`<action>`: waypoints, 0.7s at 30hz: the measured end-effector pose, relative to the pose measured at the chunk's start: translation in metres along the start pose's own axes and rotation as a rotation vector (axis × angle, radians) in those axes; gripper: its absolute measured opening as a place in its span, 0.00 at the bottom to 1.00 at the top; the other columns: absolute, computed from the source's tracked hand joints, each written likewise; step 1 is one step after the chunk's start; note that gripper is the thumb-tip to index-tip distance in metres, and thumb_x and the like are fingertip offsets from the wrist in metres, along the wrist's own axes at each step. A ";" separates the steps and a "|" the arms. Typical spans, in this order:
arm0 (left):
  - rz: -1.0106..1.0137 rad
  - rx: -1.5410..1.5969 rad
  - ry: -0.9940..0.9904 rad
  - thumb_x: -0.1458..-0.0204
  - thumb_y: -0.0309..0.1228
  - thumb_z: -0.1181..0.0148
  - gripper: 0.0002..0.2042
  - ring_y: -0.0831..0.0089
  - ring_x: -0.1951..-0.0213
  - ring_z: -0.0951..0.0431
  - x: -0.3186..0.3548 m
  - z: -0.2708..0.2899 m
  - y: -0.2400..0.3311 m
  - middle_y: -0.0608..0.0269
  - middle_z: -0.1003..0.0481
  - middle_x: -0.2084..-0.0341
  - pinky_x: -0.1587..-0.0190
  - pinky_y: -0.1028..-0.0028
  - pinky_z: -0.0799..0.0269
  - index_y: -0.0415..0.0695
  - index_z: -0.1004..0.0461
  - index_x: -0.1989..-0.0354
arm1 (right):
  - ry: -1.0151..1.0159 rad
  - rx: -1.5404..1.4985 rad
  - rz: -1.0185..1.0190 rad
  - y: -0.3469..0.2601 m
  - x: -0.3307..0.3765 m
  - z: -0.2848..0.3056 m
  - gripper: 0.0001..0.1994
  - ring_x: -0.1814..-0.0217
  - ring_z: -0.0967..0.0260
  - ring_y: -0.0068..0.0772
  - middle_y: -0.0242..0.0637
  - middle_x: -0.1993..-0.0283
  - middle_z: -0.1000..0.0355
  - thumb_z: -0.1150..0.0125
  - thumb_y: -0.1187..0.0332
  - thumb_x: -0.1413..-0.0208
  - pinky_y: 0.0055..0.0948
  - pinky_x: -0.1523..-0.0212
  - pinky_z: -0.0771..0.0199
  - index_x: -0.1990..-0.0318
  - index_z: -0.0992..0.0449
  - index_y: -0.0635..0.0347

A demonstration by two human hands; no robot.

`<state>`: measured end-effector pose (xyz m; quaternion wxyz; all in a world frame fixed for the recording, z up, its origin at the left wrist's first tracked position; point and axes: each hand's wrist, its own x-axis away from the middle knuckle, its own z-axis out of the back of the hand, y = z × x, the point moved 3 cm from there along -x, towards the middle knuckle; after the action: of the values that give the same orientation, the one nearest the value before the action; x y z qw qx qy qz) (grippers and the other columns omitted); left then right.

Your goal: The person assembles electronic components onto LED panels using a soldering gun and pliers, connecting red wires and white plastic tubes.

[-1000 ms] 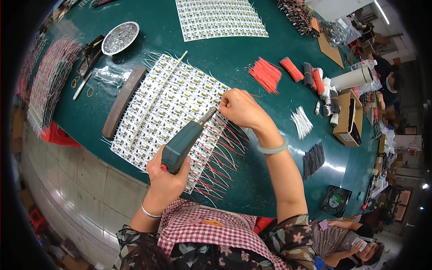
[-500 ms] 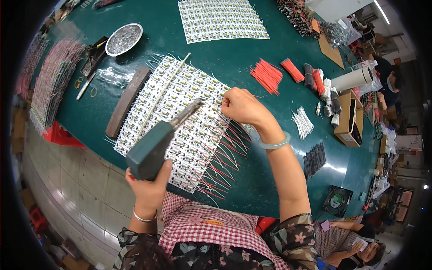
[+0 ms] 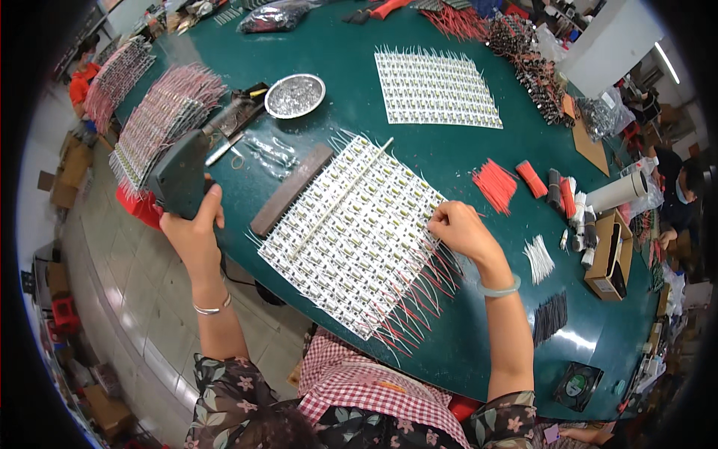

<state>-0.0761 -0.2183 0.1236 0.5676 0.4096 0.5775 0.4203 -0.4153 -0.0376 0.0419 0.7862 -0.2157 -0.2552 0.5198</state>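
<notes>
My left hand [image 3: 193,232] grips a dark green, gun-shaped soldering tool [image 3: 179,176] off the table's left edge. Its metal barrel points up toward a dark holder [image 3: 243,112] beside a steel bowl of silvery scraps [image 3: 295,96]. At the right edge of a white sheet of small circuit boards [image 3: 351,239], the fingers of my right hand [image 3: 462,228] are pinched together. What they hold is hidden; a thin red wire end shows just behind them. Red and white wires [image 3: 419,307] fan out from the sheet's lower right edge. Across the sheet lies a pale thin rod [image 3: 340,198].
A brown bar [image 3: 292,191] lies along the sheet's left edge. Farther off is another board sheet [image 3: 437,90]. Red wires [image 3: 493,187], white wires [image 3: 538,259] and dark wires [image 3: 550,317] lie right, near an open carton [image 3: 609,258]. Wired board stacks [image 3: 164,123] stand left.
My left hand has swung the soldering tool from over the board sheet to the left, toward the dark holder. My right hand stays pinched at the sheet's edge. The whole view has shifted.
</notes>
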 end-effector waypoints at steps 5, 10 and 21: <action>-0.234 -0.211 -0.040 0.53 0.22 0.33 0.06 0.80 0.83 0.31 -0.052 -0.038 -0.036 0.66 0.26 0.80 0.81 0.78 0.39 0.36 0.24 0.68 | 0.401 -0.171 -0.030 -0.009 0.016 0.013 0.08 0.67 0.28 0.48 0.49 0.69 0.26 0.39 0.70 0.44 0.41 0.64 0.30 0.67 0.21 0.69; 0.254 0.223 -0.039 0.55 0.19 0.34 0.05 0.77 0.81 0.29 -0.069 -0.040 -0.101 0.63 0.26 0.78 0.83 0.81 0.41 0.36 0.24 0.69 | 0.636 -0.290 -0.019 0.017 0.046 0.017 0.07 0.70 0.32 0.37 0.42 0.70 0.29 0.40 0.71 0.40 0.32 0.67 0.33 0.64 0.19 0.65; 0.858 0.663 -0.439 0.38 0.24 0.46 0.14 0.81 0.74 0.34 -0.105 0.096 -0.225 0.52 0.23 0.58 0.77 0.83 0.35 0.30 0.28 0.47 | 1.008 -0.327 -0.213 0.091 0.142 0.024 0.07 0.68 0.30 0.30 0.38 0.69 0.24 0.35 0.74 0.45 0.28 0.67 0.33 0.59 0.15 0.62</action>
<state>0.0226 -0.3858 -0.0575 0.2947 0.8399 0.3297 0.3147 -0.4476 0.1285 0.0307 0.8159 -0.5306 0.0556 0.2228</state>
